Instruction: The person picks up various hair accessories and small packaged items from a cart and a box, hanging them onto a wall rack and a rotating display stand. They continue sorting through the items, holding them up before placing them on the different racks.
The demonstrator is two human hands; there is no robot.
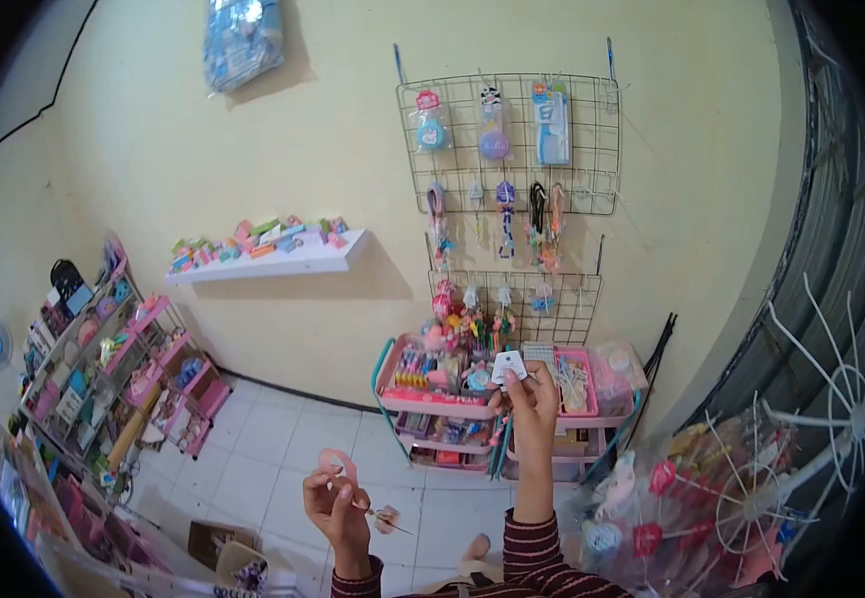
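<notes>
My right hand (535, 394) is raised in front of the pink trolley, its fingers closed on a small white card (508, 365) with a dark mark on it. Lower and to the left, my left hand (336, 508) pinches a curled pink band (338, 462) that loops above the fingertips. A thin pointed item (388, 519) with pink and gold-coloured parts sticks out to the right of the left hand. What kind of item it is, I cannot make out. The two hands are apart.
A pink trolley (437, 401) full of small goods stands against the wall. Above it hang wire grids (577, 171) with packaged accessories. A white shelf (263, 267) holds small colourful items. Crowded racks (168, 384) are at left, a white metal stand (751, 508) with bagged goods at right.
</notes>
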